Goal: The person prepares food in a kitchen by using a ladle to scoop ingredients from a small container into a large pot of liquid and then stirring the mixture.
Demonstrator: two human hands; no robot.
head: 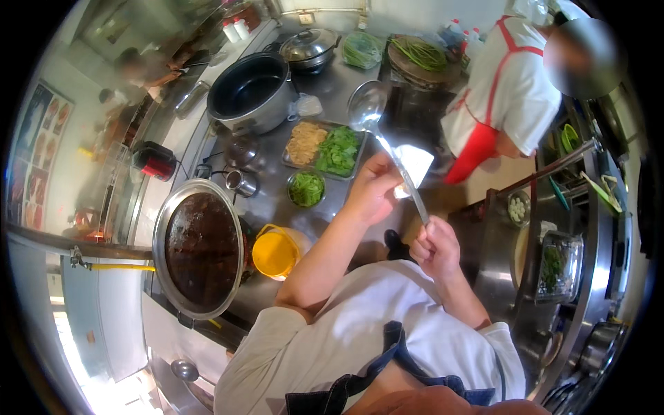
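Note:
A metal ladle [369,105] is held up in front of my chest, its bowl pointing away from me. My right hand [436,246] grips the lower end of its long handle. Higher on the handle, my left hand [374,189] holds a white sheet [416,165], paper or cloth, against the metal. My left fingertips are partly hidden behind the sheet and handle. Below and to the left of the ladle, a metal tray [358,150] holds pale yellow strips [307,143] and chopped green leaves [338,150]. Beside it stands a bowl of cut greens [306,189].
At left are a wide pot of dark liquid [202,254] and a yellow bucket [275,253]. A large empty-looking pot [249,88] and a lidded pan [309,46] stand farther back. A person in a red apron [480,145] is at right, near a counter with a clear container [560,267].

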